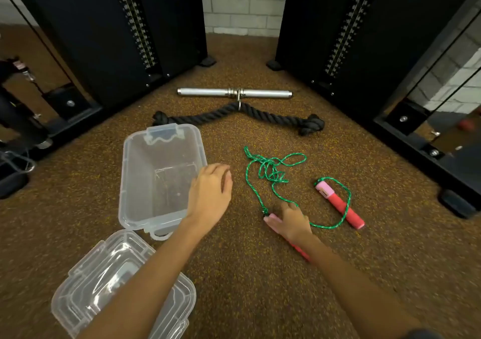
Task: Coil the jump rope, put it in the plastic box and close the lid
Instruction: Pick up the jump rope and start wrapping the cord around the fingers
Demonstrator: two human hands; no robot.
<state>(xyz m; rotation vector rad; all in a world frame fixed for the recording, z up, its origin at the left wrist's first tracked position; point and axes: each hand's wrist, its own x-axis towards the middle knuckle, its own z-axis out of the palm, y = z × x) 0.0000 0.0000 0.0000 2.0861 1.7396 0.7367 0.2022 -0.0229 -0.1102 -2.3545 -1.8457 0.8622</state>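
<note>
While box (pixel 135 182) gapes, right hand (pixel 291 221) (flat) covers handle (pixel 299 250).

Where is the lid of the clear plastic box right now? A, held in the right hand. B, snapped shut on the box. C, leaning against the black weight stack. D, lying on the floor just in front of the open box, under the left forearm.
D: the lid lies flat on the floor nearer the person than the open plastic box, partly crossed by the left forearm.
</note>
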